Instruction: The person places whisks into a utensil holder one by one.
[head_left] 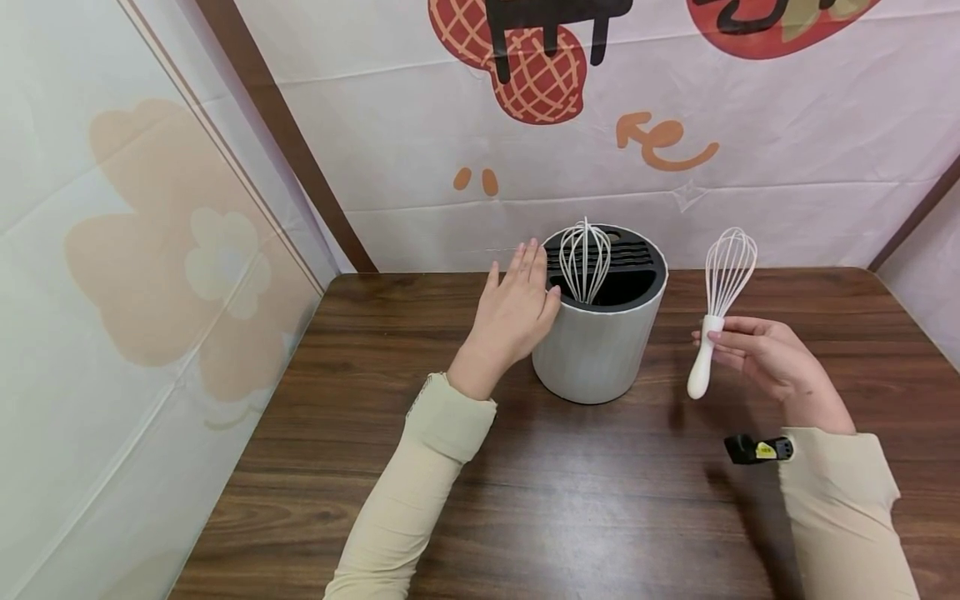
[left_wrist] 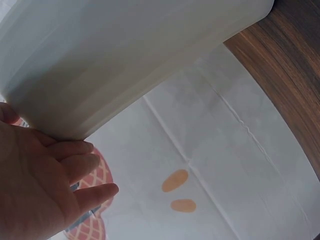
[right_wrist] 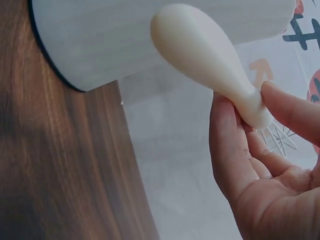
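My right hand (head_left: 765, 354) pinches a white whisk (head_left: 708, 354) by the upper part of its handle, wires up, to the right of the utensil holder. In the right wrist view the handle's rounded end (right_wrist: 195, 45) shows large between thumb and fingers. The grey round utensil holder (head_left: 588, 358) has a black slotted top (head_left: 637, 258). A second whisk (head_left: 585, 258) stands in its front compartment, wires up, its handle hidden inside. My left hand (head_left: 513, 300) rests with extended fingers against the holder's left rim; the left wrist view shows the fingers at the holder's wall (left_wrist: 125, 55).
Everything stands over a dark wooden table (head_left: 600, 500). A printed cloth (head_left: 375, 125) hangs right behind the holder, and another pale cloth (head_left: 75, 417) borders the table's left edge. A small black wrist camera (head_left: 753, 450) juts from the right sleeve.
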